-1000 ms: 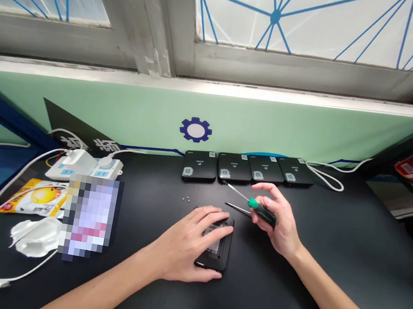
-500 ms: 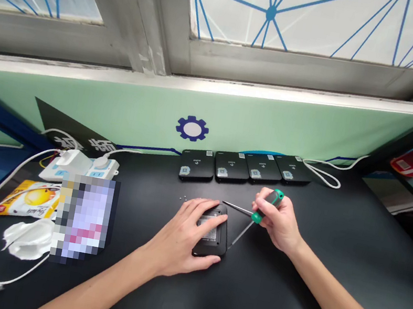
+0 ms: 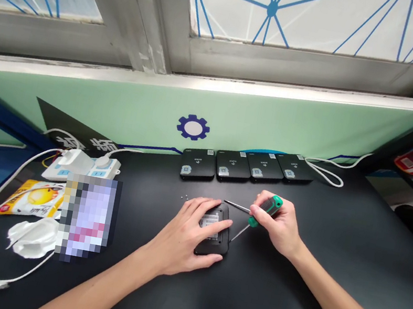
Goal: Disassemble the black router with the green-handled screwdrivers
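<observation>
My left hand (image 3: 191, 229) lies across a flat black electronic device (image 3: 210, 249), holding it down on the desk. Its fingers reach over the top and the thumb rests along the near edge. A pale label shows between the fingers. In my right hand (image 3: 280, 223) is a screwdriver (image 3: 269, 208) with a green and black handle. Its thin shaft slants down left, the tip at the device's right edge. A second slim metal shaft (image 3: 235, 205) points left from beside the right hand; its other end is hidden. Several tiny screws (image 3: 185, 197) lie beyond my left hand.
Several similar black devices (image 3: 199, 164) stand in a row along the green wall. At left are a white power strip (image 3: 104, 168) with cables, a yellow snack packet (image 3: 35, 196), crumpled white tissue (image 3: 34, 237) and a blurred-out item (image 3: 89, 219). A white cable (image 3: 327, 173) lies at back right.
My right hand has tilted the screwdriver's handle slightly downward, and the tip stays at the device's right edge. My left index finger has stretched a little further right. The view has shifted slightly.
</observation>
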### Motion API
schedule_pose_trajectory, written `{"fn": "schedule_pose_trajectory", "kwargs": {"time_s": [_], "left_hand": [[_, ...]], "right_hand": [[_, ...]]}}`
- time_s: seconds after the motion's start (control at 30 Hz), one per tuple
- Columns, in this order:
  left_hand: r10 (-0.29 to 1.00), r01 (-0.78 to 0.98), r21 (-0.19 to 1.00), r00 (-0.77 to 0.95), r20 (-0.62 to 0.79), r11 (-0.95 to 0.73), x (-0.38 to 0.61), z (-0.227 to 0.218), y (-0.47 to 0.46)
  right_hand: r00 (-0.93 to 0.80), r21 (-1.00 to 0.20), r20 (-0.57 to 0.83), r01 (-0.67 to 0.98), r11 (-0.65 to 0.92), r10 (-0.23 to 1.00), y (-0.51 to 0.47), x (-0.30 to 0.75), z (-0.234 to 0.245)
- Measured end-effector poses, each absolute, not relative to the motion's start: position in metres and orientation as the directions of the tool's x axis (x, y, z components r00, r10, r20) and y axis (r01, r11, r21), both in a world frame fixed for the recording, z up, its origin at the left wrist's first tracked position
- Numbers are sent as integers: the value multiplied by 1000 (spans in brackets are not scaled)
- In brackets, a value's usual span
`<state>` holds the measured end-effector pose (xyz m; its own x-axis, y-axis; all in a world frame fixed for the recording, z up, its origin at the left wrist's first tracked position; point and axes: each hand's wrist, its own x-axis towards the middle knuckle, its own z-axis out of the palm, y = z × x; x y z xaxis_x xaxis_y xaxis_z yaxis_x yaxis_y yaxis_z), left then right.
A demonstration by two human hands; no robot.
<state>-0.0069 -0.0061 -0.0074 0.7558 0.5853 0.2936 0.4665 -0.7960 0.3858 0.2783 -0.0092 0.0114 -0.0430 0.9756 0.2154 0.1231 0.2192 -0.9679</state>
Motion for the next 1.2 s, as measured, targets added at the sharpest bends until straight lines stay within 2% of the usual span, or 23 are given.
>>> {"fn": "schedule_pose_trajectory", "kwargs": {"time_s": [0.33,0.57,0.73,0.97,1.2], "left_hand": [[579,466,370,756,306,-804,-8,-14,-5],[580,469,366,754,308,-804,-8,-17,-6],[574,463,364,756,314,-808,-7,-16,-5],[578,470,371,770,271,-801,-5,-4,-5],[590,487,357,754,288,-797,-5,-6,-3]], "right_hand": [[37,-949,271,181,260,962,-14,272,15],[51,-969,220,125,212,974,-17,267,20],[39,-962,247,133,240,968,-20,266,18],[36,-856,439,319,406,898,-25,267,9],[75,-655,693,480,584,717,-43,245,17]]}}
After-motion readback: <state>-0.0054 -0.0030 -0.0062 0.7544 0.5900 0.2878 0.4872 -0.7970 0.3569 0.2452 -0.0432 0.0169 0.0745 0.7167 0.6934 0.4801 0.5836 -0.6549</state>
